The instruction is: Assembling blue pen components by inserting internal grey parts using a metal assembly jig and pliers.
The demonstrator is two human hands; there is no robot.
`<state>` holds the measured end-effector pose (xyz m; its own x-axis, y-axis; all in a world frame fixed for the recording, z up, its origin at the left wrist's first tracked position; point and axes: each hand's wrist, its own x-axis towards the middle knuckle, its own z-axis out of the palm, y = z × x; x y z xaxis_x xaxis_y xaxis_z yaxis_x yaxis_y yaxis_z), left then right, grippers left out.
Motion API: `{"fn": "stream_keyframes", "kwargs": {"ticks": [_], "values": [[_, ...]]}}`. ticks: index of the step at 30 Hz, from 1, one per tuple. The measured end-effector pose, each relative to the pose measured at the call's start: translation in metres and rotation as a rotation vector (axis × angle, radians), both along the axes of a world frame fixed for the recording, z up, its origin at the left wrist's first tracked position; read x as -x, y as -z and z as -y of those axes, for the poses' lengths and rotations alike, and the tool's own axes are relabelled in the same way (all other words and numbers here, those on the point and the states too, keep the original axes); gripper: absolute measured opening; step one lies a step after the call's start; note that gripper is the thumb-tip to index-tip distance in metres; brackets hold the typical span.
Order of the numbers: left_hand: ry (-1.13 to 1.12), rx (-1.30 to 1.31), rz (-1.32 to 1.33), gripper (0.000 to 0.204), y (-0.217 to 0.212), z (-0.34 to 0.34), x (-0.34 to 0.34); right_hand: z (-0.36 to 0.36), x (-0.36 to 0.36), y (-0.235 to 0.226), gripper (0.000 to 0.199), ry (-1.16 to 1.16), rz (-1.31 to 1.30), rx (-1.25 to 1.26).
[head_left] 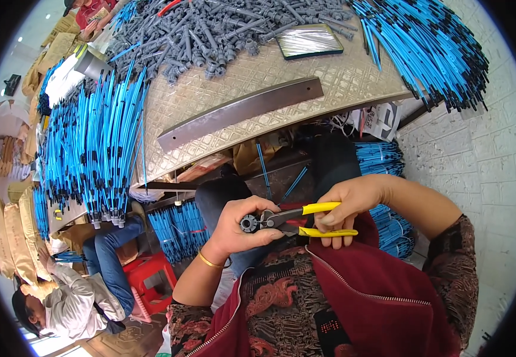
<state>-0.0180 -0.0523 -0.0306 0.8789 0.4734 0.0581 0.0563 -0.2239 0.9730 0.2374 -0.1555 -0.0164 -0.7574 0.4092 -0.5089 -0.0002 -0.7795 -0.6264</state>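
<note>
My right hand (351, 205) is wrapped round the yellow handles of a pair of pliers (320, 207), with the handles spread apart. The metal jaws point left, into my left hand (234, 225). That hand is closed round a dark grey round plastic fitting (248, 224), its ribbed end turned toward me. The pliers' jaws are right beside the fitting, partly hidden by my left fingers and thumb; whether they grip it I cannot tell. Both hands are above my lap, in front of the table's near edge.
A patterned table (210, 98) carries a heap of grey plastic fittings (210, 35), a curved metal bar (243, 110) and a flat tray (310, 40). Blue rods with black ends (100, 137) lie left, more blue rods (436, 47) right. A person (71, 303) works at left near a red stool (148, 279).
</note>
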Motion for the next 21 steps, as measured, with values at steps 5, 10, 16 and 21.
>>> {"fn": "stream_keyframes", "kwargs": {"ticks": [5, 10, 16, 21], "values": [[0.053, -0.053, -0.018, 0.032, -0.001, -0.001, 0.001, -0.006, -0.004, -0.011, 0.028, -0.063, 0.073, -0.027], [0.042, -0.049, -0.004, 0.029, -0.001, 0.001, 0.003, -0.003, 0.000, 0.005, 0.029, -0.074, 0.042, -0.046], [0.044, 0.000, -0.017, 0.026, -0.001, 0.002, 0.004, 0.007, 0.010, -0.002, 0.030, -0.038, 0.031, -0.105], [-0.023, -0.015, 0.009, 0.024, 0.006, 0.001, 0.002, -0.009, 0.010, -0.036, 0.037, -0.129, 0.365, -0.248]]}}
